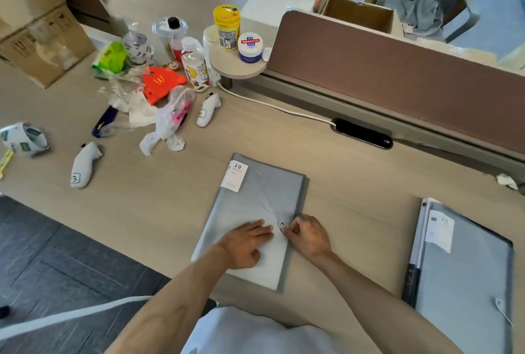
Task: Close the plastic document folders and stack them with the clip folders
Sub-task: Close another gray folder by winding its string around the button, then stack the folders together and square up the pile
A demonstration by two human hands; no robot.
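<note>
Your left hand (247, 243) pressed flat, fingers released, on grey folder (255, 211) near desk's (355, 183) front edge, your right hand (308, 235) pinching its elastic cord beside metal button (282, 224), second folder stack (466, 262) at front right corner.

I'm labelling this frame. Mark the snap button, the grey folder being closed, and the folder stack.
snap button (281, 224), head view, its metal cap
grey folder (264, 194), head view, bare cover
folder stack (466, 268), head view, top cover

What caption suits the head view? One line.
Both hands, left and right, fasten the snap button on a grey document folder.
</note>
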